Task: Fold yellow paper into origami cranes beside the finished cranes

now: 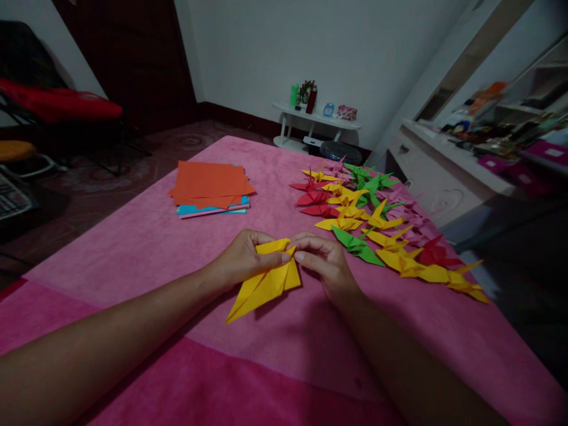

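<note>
A partly folded sheet of yellow origami paper (266, 284) is held between my two hands above the pink cloth, one long point slanting down to the left. My left hand (242, 257) grips its upper left side, thumb lying across the top. At the upper right edge, the thumb and fingers of my right hand (326, 260) pinch the paper near a fold. Folded paper cranes (355, 242) in green, yellow, red and pink lie in rows right of my right hand. Beyond my left hand sits a stack of square paper (210, 180), orange on top, blue and pink below.
A pink cloth (146, 236) covers the table. Against the far wall stands a small white shelf (319, 115) with a plant and bottles. A dresser (435, 160) crowded with items is on the right, a red folding chair (57, 100) on the left.
</note>
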Demonstrator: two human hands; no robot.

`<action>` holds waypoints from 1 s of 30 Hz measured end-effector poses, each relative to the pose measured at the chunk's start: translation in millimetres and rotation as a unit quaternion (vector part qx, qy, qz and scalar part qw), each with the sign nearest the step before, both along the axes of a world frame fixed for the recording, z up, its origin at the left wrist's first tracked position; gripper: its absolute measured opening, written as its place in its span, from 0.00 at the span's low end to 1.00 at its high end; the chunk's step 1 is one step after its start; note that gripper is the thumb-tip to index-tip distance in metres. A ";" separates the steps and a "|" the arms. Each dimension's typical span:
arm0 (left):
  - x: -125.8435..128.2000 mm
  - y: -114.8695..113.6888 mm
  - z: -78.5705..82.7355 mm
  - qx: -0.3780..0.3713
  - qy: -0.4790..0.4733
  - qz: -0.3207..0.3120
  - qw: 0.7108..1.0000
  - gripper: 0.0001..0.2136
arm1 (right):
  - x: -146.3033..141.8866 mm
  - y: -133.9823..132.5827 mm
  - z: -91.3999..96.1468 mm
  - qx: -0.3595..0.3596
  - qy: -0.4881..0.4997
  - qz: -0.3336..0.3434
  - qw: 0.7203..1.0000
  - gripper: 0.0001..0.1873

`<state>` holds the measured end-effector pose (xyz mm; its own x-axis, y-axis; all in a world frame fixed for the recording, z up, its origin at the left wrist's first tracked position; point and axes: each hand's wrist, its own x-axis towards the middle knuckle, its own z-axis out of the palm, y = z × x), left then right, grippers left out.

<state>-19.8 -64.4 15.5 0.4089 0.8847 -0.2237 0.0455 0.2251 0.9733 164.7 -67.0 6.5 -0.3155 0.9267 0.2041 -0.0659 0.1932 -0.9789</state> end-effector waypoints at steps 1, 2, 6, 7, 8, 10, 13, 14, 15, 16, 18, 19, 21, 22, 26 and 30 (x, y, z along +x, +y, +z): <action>-0.3 0.4 -0.4 -0.001 -0.004 0.001 1.000 0.14 | -0.8 -0.3 -0.1 -0.001 -0.005 -0.003 1.000 0.05; -0.5 0.8 -0.7 -0.003 -0.004 0.001 1.000 0.14 | -1.7 -0.5 -0.2 0.000 -0.011 -0.010 1.000 0.06; -1.0 1.0 -0.9 0.004 0.015 -0.020 1.000 0.14 | -6.5 -1.9 -0.4 0.035 -0.035 -0.059 0.997 0.05; -1.0 1.0 -0.8 0.013 0.020 -0.028 0.999 0.13 | -7.6 -2.8 0.1 0.054 -0.041 -0.068 0.995 0.06; -1.0 1.1 -0.8 0.022 0.025 -0.036 0.999 0.13 | -8.5 -3.9 0.7 0.074 -0.048 -0.077 0.993 0.06; -1.0 1.8 -0.7 0.032 0.032 -0.047 0.998 0.13 | -10.0 -6.5 2.3 0.107 -0.056 -0.096 0.988 0.07; -1.4 3.4 -0.7 0.020 0.022 -0.036 0.999 0.12 | -11.6 -10.0 4.2 0.125 -0.049 -0.126 0.983 0.08; -1.6 3.9 -0.9 0.012 0.012 -0.026 1.000 0.12 | -11.8 -10.6 4.5 0.125 -0.043 -0.136 0.982 0.08; -1.8 4.4 -1.2 0.001 -0.002 -0.016 1.000 0.12 | -12.0 -10.9 4.6 0.124 -0.037 -0.147 0.981 0.08; -2.1 4.8 -1.6 -0.010 -0.018 -0.009 1.000 0.14 | -11.9 -11.0 4.6 0.121 -0.032 -0.159 0.979 0.09; -2.4 5.3 -2.4 -0.035 -0.052 0.000 0.998 0.16 | -11.6 -10.5 3.9 0.106 -0.026 -0.180 0.978 0.09; -2.6 5.4 -2.6 -0.047 -0.068 0.003 0.997 0.17 | -11.6 -10.0 3.3 0.094 -0.020 -0.187 0.978 0.09; -2.5 5.6 -2.3 -0.065 -0.089 0.010 0.994 0.19 | -11.9 -9.2 2.1 0.059 0.002 -0.187 0.981 0.09; -2.3 5.7 -1.7 -0.070 -0.095 0.013 0.993 0.19 | -12.4 -8.8 1.5 0.039 0.020 -0.180 0.983 0.09; -1.0 5.8 1.0 -0.077 -0.089 0.016 0.993 0.21 | -15.2 -8.8 1.5 -0.027 0.102 -0.148 0.983 0.11; -0.5 5.9 1.1 -0.067 -0.076 -0.005 0.995 0.20 | -16.3 -9.5 3.4 -0.066 0.131 -0.104 0.984 0.17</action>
